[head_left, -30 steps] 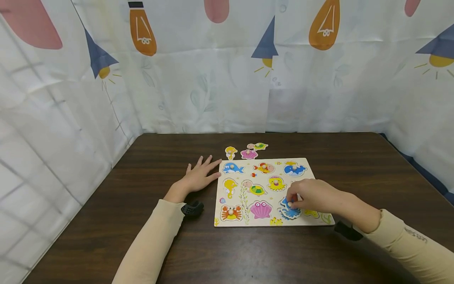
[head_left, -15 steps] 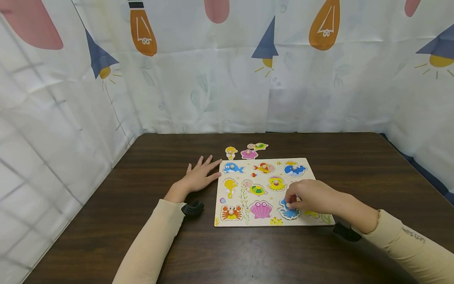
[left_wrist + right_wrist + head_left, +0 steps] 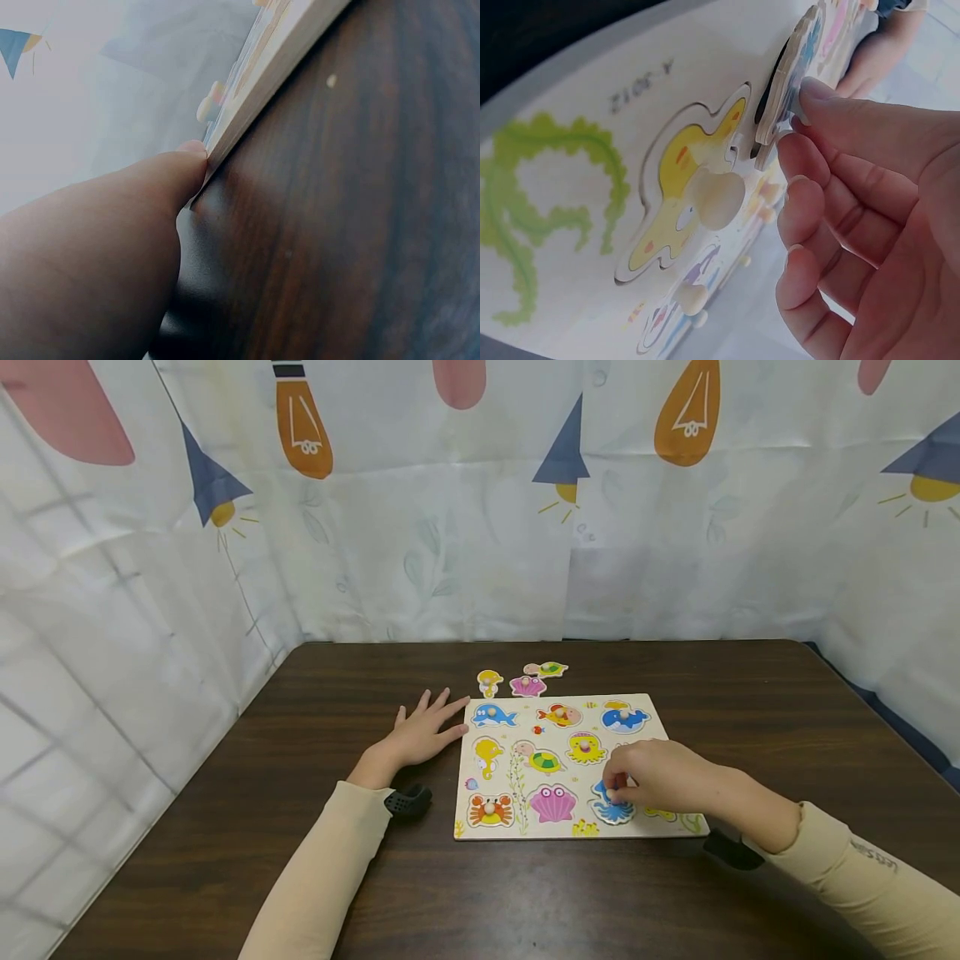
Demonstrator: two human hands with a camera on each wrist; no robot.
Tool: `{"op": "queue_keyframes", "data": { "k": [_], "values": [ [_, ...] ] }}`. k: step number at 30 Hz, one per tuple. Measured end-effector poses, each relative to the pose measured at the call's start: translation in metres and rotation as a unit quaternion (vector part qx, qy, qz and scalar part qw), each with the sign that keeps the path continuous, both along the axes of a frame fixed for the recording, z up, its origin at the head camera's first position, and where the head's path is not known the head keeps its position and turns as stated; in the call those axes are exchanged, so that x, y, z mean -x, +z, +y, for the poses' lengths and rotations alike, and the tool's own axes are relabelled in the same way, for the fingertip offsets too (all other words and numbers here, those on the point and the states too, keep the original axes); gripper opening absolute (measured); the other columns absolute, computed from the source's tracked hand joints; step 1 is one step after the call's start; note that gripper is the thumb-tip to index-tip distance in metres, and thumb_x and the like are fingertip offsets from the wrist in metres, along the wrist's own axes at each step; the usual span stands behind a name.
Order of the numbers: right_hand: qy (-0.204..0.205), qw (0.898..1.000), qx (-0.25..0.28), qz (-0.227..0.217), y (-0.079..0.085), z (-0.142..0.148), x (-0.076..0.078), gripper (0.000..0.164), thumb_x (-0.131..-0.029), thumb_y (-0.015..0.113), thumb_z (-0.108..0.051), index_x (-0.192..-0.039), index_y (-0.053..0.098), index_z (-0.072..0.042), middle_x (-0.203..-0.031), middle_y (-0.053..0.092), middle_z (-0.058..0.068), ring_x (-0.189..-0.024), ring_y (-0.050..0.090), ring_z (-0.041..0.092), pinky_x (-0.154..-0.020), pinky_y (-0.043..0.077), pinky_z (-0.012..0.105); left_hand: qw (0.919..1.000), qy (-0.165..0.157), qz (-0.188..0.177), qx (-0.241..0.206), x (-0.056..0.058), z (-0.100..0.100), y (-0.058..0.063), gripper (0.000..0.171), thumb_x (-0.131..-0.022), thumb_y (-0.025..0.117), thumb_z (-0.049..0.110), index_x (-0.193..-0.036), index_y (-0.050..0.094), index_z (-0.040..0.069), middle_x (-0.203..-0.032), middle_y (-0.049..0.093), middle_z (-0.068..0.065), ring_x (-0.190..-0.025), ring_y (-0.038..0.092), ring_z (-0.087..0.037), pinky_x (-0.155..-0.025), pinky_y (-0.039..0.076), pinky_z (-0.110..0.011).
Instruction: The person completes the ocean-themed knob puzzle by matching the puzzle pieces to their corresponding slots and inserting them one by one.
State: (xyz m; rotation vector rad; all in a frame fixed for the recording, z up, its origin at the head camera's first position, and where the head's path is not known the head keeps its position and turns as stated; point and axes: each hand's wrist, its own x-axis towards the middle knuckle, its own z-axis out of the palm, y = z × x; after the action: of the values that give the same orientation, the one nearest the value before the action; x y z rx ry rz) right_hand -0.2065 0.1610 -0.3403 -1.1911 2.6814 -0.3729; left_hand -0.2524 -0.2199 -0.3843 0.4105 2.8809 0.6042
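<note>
My right hand (image 3: 663, 777) pinches a blue squid puzzle piece (image 3: 612, 812) by its top side, between thumb and fingertips. In the right wrist view the squid piece (image 3: 789, 82) sits slightly raised and tilted at the board's surface. The pale wooden puzzle board (image 3: 525, 828) lies flat on the table. Beside its left edge my left hand (image 3: 416, 733) rests with fingers spread, thumb and forefinger touching the board. The left wrist view shows the thumb (image 3: 184, 169) against the board's edge (image 3: 255, 97). The slot under the squid piece is mostly hidden.
Behind the board lie a loose seahorse piece (image 3: 489, 682), a pink shell piece (image 3: 528, 686) and a turtle piece (image 3: 546, 669). Several knobbed pieces sit in the board, among them a crab (image 3: 490, 810) and a yellow starfish (image 3: 682, 187). A printed curtain (image 3: 465, 568) hangs behind the dark table (image 3: 337, 877).
Over the last second my right hand has shifted the squid piece slightly to the left, and it now sits more squarely over its place. My left hand has stayed put.
</note>
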Motion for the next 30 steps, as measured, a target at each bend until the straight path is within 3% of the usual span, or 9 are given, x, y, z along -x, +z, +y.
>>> {"op": "queue_keyframes", "data": {
  "k": [17,30],
  "values": [
    [-0.008,1.0,-0.01,0.007,0.0077,0.0012,-0.0021,0.008,-0.089,0.083,-0.023,-0.091,0.076,-0.026,-0.083,0.06,-0.019,-0.072,0.051,0.002,-0.061,0.045,0.025,1.0,0.001,0.0,0.0,0.0002,0.0005,0.0008,0.066,-0.107,0.047,0.05,-0.165,0.028,0.025,-0.171,0.009,-0.014,-0.155,-0.003,-0.043,-0.114,-0.005,-0.073],
    [-0.002,1.0,-0.003,-0.008,0.0013,-0.0018,0.0005,0.007,-0.088,0.083,-0.024,-0.09,0.077,-0.024,-0.081,0.06,-0.019,-0.073,0.052,0.003,-0.064,0.047,0.025,1.0,0.001,0.002,0.0,-0.0004,-0.0002,-0.0001,0.066,-0.107,0.047,0.051,-0.165,0.028,0.025,-0.171,0.01,-0.014,-0.155,-0.002,-0.043,-0.114,-0.004,-0.073]
  ]
}}
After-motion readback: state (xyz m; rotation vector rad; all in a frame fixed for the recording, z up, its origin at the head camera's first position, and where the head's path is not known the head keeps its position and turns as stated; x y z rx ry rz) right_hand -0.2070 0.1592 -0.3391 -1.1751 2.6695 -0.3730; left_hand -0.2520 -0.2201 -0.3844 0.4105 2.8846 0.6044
